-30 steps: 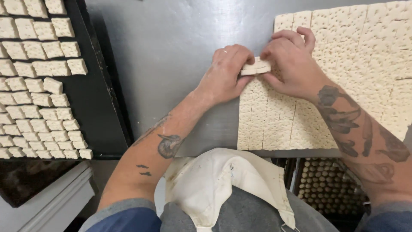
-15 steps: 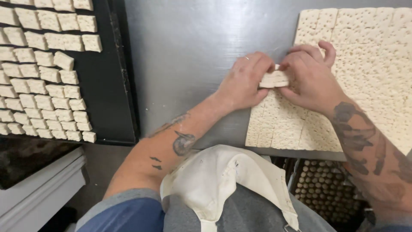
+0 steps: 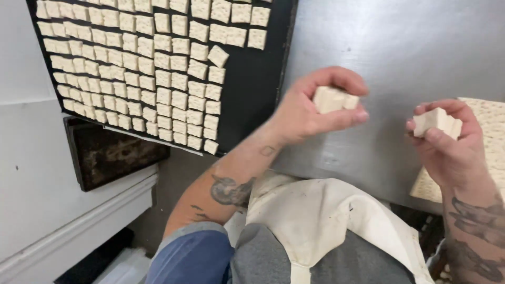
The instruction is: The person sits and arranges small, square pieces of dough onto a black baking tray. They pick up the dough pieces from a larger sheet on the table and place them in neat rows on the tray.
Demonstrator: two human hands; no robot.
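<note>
Pinching pale squares (image 3: 332, 99) in left hand (image 3: 310, 110) | right hand (image 3: 447, 142) pinches another stack (image 3: 436, 122)

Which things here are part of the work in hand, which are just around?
In the work:
- left hand holding pale dough pieces
- right hand holding more dough pieces
- scored dough sheet at the right edge
- black tray with rows of cut squares
- steel table

Just around:
- empty dark pan lower down
- white apron

Even, bright overhead light; soft glare on steel — hands slightly blurred.
</note>
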